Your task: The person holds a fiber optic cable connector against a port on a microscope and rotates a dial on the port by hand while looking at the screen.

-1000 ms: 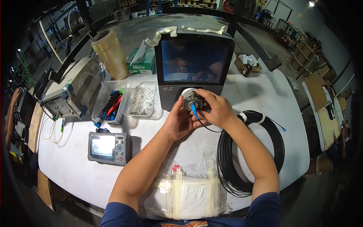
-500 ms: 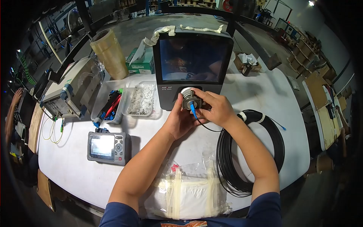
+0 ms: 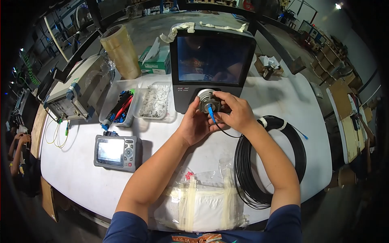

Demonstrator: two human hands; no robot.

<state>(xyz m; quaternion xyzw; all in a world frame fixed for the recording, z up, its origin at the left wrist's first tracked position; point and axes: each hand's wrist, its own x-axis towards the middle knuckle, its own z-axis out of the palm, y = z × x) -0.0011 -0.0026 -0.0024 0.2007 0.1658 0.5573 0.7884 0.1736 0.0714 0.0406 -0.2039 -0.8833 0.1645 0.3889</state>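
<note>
Left hand (image 3: 193, 126) and right hand (image 3: 238, 114), both partly curled, hold a metallic fixture (image 3: 206, 106) at the base of the monitor (image 3: 208, 60); a blue connector (image 3: 212, 116) enters its face, trailing black cable. Left cups the left side; right grips top and right. The grip matches the earlier frame; a co-worker's hands (image 3: 23, 138), far left, now sit lower.

a grey handheld device (image 3: 117, 152) with a lit screen sits on a white table (image 3: 73, 170). beyond it are two clear bins (image 3: 152, 117), a tall stack of tape rolls (image 3: 120, 52) and a green box (image 3: 157, 66), apparently of wipes.
</note>
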